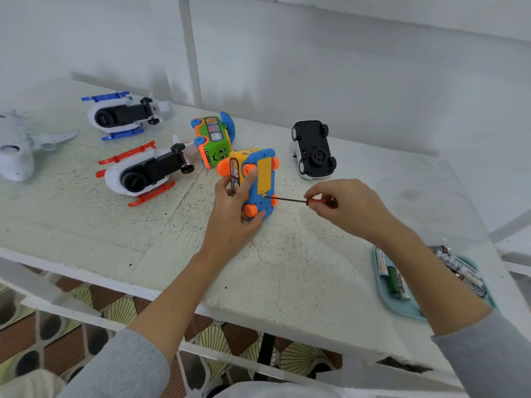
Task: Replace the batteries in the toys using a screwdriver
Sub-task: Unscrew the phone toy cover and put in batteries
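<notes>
A yellow and blue toy bus (260, 179) with orange wheels stands on its side at the table's middle, its blue underside and yellow battery cover facing right. My left hand (232, 209) grips it from the left and below. My right hand (349, 206) pinches the red handle of a small screwdriver (298, 200). Its thin black shaft points left, and the tip meets the underside just below the battery cover.
A green toy bus (214, 139) lies behind. Red (146, 173) and blue (123, 114) toy helicopters lie at left, a white toy (17, 147) at far left. An upturned white car (313, 149) sits right. A teal tray (402, 308) with several batteries (398, 282) lies near my right forearm.
</notes>
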Motion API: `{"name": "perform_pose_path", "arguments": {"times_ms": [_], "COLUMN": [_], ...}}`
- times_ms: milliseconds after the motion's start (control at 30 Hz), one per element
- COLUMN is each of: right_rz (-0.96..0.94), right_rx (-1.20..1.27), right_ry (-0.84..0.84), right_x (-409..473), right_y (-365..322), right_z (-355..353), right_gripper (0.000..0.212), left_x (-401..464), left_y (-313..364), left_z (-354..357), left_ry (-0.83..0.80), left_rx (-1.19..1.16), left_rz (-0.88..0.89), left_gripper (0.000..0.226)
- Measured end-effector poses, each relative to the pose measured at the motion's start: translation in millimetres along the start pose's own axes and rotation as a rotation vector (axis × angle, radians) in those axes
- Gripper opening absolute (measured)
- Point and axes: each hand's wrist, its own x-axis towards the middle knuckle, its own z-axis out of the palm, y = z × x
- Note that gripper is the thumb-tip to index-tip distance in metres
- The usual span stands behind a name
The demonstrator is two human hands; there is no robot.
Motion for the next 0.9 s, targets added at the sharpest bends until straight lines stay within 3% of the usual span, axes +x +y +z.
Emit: {"name": "perform_pose_path", "arguments": {"times_ms": [900], "right_rz": [-0.008], "right_rx": [0.018], "right_ry": [0.031], "right_x": [1.0], "right_y": [1.5], "right_z": [-1.3], "right_gripper": [0.019], "left_x": [-0.6], "left_y": [4.5], "left_z": [-2.1], "left_ry": [-0.016], "left_rx": [-0.011], "left_rz": [-0.009], "left_gripper": [0.087]}}
